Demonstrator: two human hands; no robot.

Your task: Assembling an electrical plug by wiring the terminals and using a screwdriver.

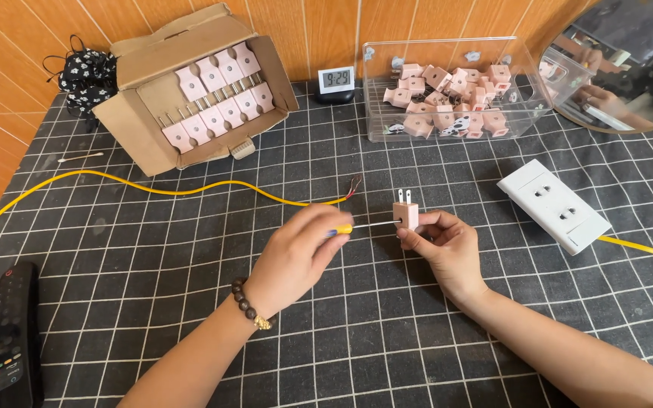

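Observation:
My right hand (446, 249) pinches a small pink plug (406, 214), its two metal prongs pointing up. In my left hand (296, 253) is a screwdriver with a yellow handle (344, 228); its thin shaft reaches right and its tip meets the plug's left side. A beaded bracelet (248, 305) circles my left wrist. Behind my hands a yellow cable (153, 189) snakes across the mat and ends in bare wire strands (354, 183).
An open cardboard box (153, 98) of pink plugs lies at the back left. A clear bin (527, 87) holds several more plugs. A white double socket (553, 205) sits at right, a small clock (336, 81) at the back, a black remote (13, 332) at the left, and a round mirror (629, 60) at the top right.

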